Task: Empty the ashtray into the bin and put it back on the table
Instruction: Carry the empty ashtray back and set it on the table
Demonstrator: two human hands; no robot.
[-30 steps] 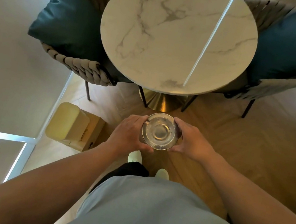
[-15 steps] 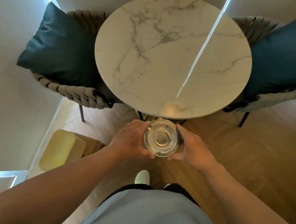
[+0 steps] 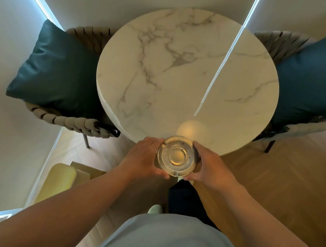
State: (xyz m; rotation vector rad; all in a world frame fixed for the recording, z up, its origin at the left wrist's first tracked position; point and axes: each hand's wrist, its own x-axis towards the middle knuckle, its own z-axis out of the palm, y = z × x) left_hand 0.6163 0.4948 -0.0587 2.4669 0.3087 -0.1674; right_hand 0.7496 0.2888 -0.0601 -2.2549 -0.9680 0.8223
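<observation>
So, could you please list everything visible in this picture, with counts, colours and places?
Round clear glass ashtray: one, transparent, held at the table's near edge.
Round white marble table: one, grey-veined, centre.
Woven rope armchairs: two, beige, left and right of the table.
Teal cushions: two, one on each chair.
Pale yellow bin: one, on the floor at lower left.
Brown cardboard box: one, beside the bin, mostly hidden.
Herringbone wooden floor: light brown.
Left hand: on the ashtray's left side.
Right hand: on its right side.
</observation>
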